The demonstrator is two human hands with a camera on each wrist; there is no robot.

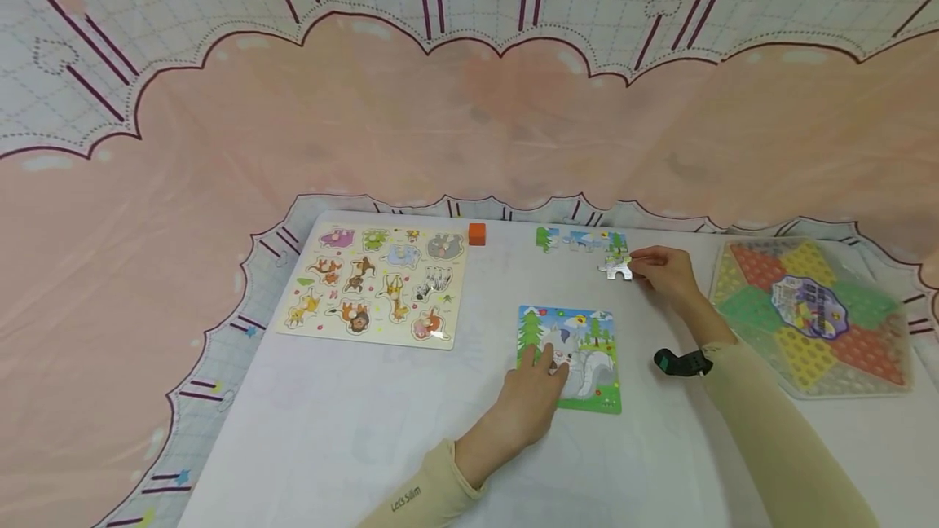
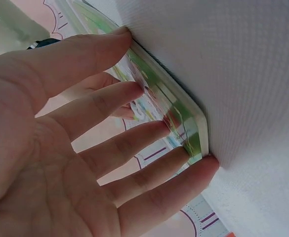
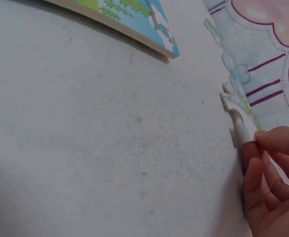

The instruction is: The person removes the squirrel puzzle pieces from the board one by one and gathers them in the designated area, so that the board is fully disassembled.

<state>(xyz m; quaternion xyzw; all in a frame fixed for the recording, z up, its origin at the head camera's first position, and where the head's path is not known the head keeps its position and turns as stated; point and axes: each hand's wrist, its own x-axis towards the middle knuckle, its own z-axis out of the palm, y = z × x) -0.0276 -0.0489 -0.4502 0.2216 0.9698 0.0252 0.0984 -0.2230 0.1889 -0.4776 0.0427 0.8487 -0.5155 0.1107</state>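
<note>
My left hand (image 1: 530,399) rests on a square squirrel picture board (image 1: 603,331), with its fingertips touching the surface. In the left wrist view its fingers are spread and nearly straight, and the little finger meets the edge of the board (image 2: 184,111). Farther back, my right hand (image 1: 666,274) pinches a jigsaw piece (image 1: 616,267) between thumb and fingers. That piece (image 3: 240,121) is low over the table, beside a row of jigsaw pieces (image 1: 583,240) along the back. Whether it interlocks with them I cannot tell.
On the left lies an animal peg puzzle board (image 1: 374,283). An orange-red cube (image 1: 477,235) sits at its top right corner. A packaged hexagonal mosaic set (image 1: 810,316) lies to the right, close to my right forearm. A patterned cloth (image 1: 411,129) rises behind the white table (image 1: 352,414).
</note>
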